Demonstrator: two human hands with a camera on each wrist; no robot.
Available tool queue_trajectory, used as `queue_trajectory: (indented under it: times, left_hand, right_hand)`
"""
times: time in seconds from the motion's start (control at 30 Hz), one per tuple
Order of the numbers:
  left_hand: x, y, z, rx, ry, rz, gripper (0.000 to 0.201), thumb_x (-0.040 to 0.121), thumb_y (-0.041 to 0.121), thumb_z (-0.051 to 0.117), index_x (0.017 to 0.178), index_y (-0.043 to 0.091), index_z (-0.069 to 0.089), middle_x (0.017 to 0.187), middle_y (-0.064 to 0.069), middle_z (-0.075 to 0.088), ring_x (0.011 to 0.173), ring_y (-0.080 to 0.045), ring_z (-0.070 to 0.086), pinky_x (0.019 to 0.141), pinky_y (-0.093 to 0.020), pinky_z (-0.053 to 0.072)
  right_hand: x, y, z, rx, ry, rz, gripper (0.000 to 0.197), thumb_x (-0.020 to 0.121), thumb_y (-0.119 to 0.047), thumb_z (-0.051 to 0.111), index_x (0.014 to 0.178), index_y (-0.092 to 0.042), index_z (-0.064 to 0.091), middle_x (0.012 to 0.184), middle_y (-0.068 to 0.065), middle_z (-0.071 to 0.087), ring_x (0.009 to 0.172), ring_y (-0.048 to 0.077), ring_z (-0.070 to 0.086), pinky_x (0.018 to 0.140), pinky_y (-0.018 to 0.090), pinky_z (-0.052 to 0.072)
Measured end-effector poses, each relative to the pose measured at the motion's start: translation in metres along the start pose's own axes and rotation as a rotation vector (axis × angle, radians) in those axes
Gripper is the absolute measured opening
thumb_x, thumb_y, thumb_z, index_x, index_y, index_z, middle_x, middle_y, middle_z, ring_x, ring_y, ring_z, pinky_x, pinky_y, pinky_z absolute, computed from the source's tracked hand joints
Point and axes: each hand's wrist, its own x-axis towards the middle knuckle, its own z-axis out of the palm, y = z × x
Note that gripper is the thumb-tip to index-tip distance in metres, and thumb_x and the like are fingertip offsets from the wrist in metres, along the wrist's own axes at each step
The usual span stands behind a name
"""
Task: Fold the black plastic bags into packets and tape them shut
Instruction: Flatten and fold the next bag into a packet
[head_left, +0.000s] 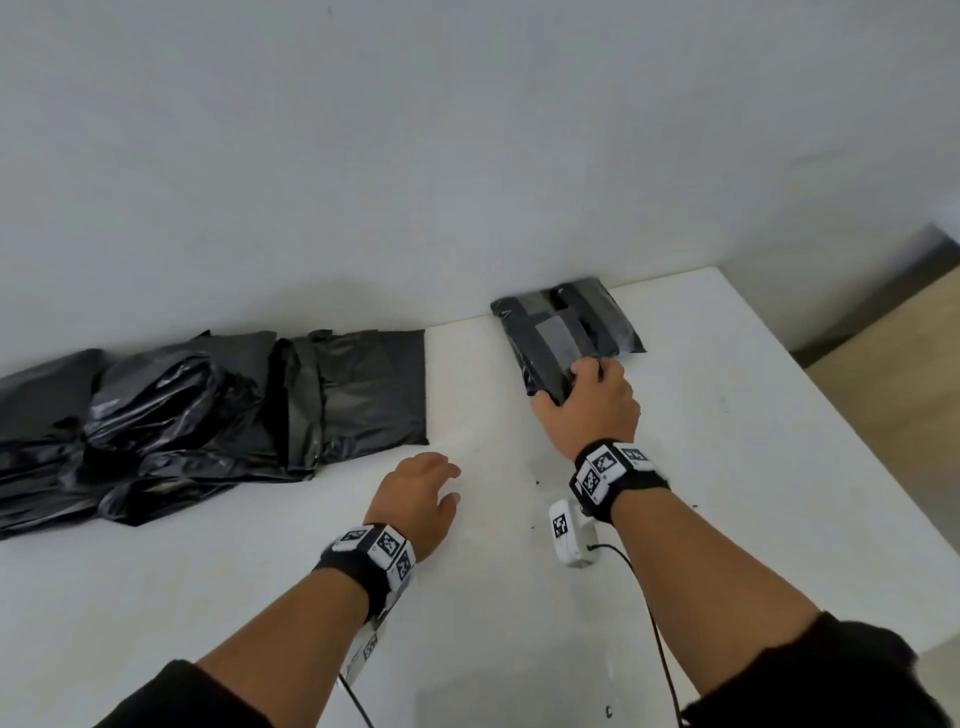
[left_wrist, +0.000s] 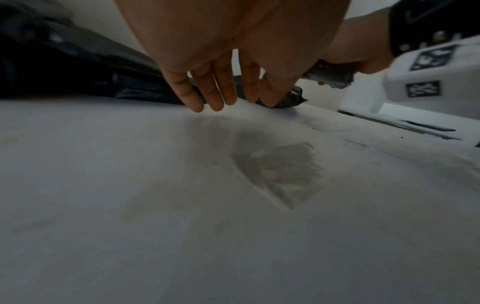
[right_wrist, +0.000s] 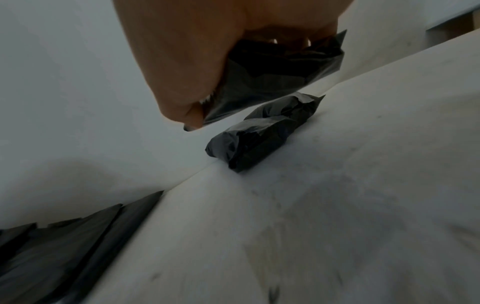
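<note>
Right hand (head_left: 589, 410) clamped on a taped packet (right_wrist: 272, 80), fingertips hidden beneath; left hand (head_left: 418, 499) loose, empty.

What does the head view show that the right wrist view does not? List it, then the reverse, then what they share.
Only the head view: the left hand open over the white table, both wristbands with markers, and gray tape across the packet that the right hand grips.

Only the right wrist view: the held packet is lifted clear of the table, above a finished packet lying by the wall.

Both: the right hand holding a folded black packet, the finished packet by the wall, and the pile of unfolded black bags to the left.
</note>
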Motion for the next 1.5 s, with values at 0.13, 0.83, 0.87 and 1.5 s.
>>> queue_trajectory:
  times: [0.13,0.83,0.87,1.5]
  left_hand:
    - [0.017,0.013,0.014,0.034,-0.024,0.022,0.039,0.093,0.032,0.058,0.131,0.025,0.058,0.145,0.002,0.047,0.135,-0.02,0.04,0.112,-0.032,0.028]
    - [0.004,-0.011,0.016,0.026,0.016,0.143,0.039,0.087,0.03,0.056,0.123,0.018,0.065,0.143,-0.007,0.051,0.136,-0.028,0.043,0.116,-0.041,0.027]
    - [-0.003,-0.016,0.014,-0.003,0.058,0.133,0.035,0.085,0.032,0.053,0.113,0.018,0.07,0.132,-0.007,0.06,0.126,-0.029,0.053,0.109,-0.044,0.04]
    - [-0.09,-0.121,-0.15,-0.072,0.785,-0.305,0.02,0.089,0.018,0.061,0.108,0.014,0.064,0.105,-0.002,0.06,0.096,-0.021,0.057,0.085,-0.039,0.051]
  right_hand:
    - [0.047,-0.002,0.007,-0.099,-0.093,0.003,0.056,0.078,-0.054,0.058,0.123,-0.023,0.047,0.141,0.012,0.04,0.124,0.039,0.042,0.097,0.053,0.041]
    - [0.051,-0.032,0.028,-0.214,-0.169,-0.268,0.065,0.097,-0.059,0.035,0.15,-0.021,0.033,0.159,0.011,0.027,0.15,0.032,0.01,0.118,0.061,0.005]
    - [0.039,-0.036,0.031,-0.181,-0.148,-0.309,0.06,0.098,-0.055,0.038,0.147,-0.02,0.038,0.157,0.01,0.032,0.15,0.031,0.014,0.118,0.059,0.007]
    - [-0.202,-0.157,0.104,-0.254,-0.645,-0.648,0.059,0.099,-0.039,0.043,0.152,-0.019,0.026,0.164,0.015,0.006,0.151,0.032,0.001,0.122,0.05,0.009]
